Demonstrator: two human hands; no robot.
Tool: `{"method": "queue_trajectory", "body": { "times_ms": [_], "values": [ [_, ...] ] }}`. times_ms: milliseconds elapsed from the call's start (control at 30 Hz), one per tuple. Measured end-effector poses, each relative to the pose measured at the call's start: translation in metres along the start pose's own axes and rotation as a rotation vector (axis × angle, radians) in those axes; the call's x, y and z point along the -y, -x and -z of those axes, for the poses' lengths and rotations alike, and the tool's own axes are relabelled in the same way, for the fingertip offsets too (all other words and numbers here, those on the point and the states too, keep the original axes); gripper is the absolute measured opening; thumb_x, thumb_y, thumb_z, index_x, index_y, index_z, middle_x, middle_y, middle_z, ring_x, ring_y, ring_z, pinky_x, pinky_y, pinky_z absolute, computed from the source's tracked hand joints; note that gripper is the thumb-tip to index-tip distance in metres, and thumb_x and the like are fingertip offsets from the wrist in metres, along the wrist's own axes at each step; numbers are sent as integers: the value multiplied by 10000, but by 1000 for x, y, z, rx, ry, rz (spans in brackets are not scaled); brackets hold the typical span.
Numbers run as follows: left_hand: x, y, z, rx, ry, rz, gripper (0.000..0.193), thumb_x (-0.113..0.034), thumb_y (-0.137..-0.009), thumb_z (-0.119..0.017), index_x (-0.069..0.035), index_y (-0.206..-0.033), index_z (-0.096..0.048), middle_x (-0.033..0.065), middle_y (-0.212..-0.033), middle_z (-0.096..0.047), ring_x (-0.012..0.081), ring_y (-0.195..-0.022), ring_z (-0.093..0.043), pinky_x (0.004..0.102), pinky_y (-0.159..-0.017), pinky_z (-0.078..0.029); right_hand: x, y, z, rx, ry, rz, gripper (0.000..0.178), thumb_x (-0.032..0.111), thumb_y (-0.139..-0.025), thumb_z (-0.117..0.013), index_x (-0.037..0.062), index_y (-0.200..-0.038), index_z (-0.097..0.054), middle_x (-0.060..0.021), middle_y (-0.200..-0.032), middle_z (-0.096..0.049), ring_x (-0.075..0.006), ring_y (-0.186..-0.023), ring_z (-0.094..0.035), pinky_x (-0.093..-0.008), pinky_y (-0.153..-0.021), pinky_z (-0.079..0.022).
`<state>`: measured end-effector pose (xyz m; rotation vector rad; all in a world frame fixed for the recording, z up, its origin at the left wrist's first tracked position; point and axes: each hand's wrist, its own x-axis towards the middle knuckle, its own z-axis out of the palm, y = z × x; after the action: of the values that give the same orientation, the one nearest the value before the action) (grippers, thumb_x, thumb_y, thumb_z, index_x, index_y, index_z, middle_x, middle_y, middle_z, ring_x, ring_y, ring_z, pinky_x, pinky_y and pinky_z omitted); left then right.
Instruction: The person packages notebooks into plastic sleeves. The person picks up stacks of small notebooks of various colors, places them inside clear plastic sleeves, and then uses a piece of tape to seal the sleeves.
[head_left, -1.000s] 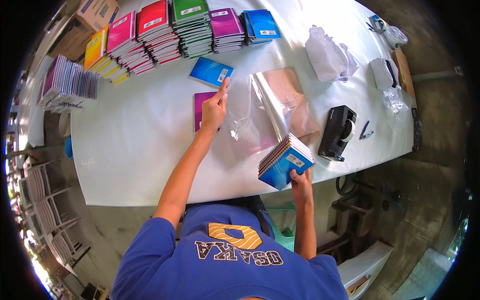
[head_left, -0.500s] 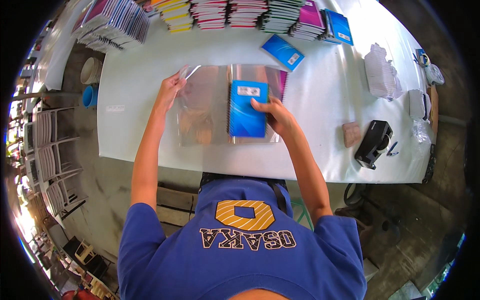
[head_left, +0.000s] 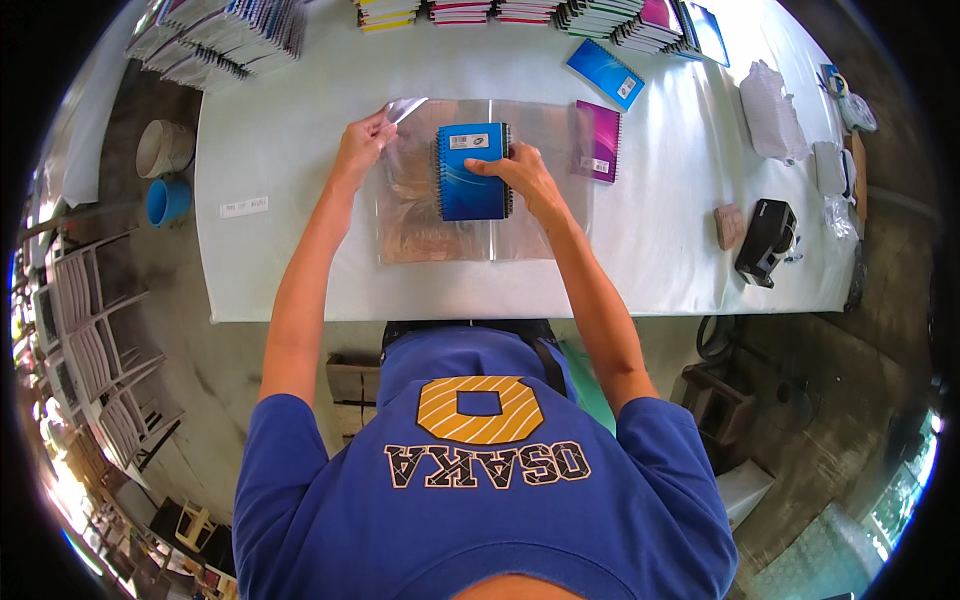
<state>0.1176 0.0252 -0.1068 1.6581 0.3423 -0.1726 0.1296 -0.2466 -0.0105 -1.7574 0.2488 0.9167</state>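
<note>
A clear plastic sheet (head_left: 425,225) lies flat on the white table (head_left: 290,270). On it rests a stack of blue spiral notebooks (head_left: 470,180). My right hand (head_left: 520,170) presses on the stack's right edge. My left hand (head_left: 362,140) pinches the sheet's upper left corner, which is lifted and curled. A purple spiral notebook (head_left: 598,140) lies at the sheet's right edge, and a light blue one (head_left: 604,72) sits farther back.
Rows of stacked coloured notebooks (head_left: 600,15) line the table's far edge, with more stacks (head_left: 225,35) at the far left. A black tape dispenser (head_left: 765,240), a small brown block (head_left: 728,225) and plastic bags (head_left: 772,95) are on the right. Buckets (head_left: 165,170) and folded chairs (head_left: 95,350) stand left.
The blue notebook stack went from my right hand near the table's front edge onto the plastic sheet. The sheet now lies spread flat, and my left hand holds its corner.
</note>
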Motion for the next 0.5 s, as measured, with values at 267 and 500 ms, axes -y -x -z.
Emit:
{"method": "queue_trajectory", "body": {
  "times_ms": [267, 500],
  "values": [
    [-16, 39, -32, -389, -547, -507, 538, -289, -944, -597, -88, -1416, -437, 90, -1002, -662, 101, -760, -608, 256, -675, -503, -71, 1, -12, -513, 116, 368, 533, 363, -940, -573, -90, -1218, -530, -294, -1141, -531, -360, -1075, -537, -401, -905, -457],
    [6, 83, -97, 108, 57, 23, 468, -335, -968, -560, -69, -1351, -518, 39, -839, -632, 95, -770, -552, 244, -714, -456, -88, 9, -23, -471, 51, 467, 467, 336, -1024, -415, -31, -1294, -515, -190, -1242, -525, -282, -1153, -513, -349, -997, -388]
  ]
}}
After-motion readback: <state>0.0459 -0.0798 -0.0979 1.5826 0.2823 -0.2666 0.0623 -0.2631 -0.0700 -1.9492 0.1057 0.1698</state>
